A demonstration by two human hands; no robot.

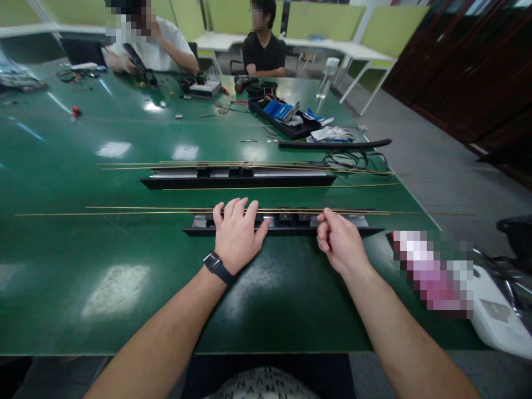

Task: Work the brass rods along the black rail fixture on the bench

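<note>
A black and silver slotted rail (291, 232) lies crosswise on the green table in front of me. Long thin brass-coloured rods (103, 213) run along its far side and stick out well past its left end. My left hand (239, 231), a watch on its wrist, rests over the rail and rods with fingers spread. Toward the rail's right end, my right hand (338, 238) has thumb and forefinger pinched at a thin rod, the other fingers curled. Its fingers partly hide the pinch point. Dark blocks (286, 217) sit inside the rail between my hands.
Beyond lies a second black rail (236, 182) with more rods along it. Farther back are a black strip (332, 144), a coiled cable (344, 159), gloves (332, 134) and a black tray (297, 132). A white device (499, 316) stands at right. Two people sit across the table.
</note>
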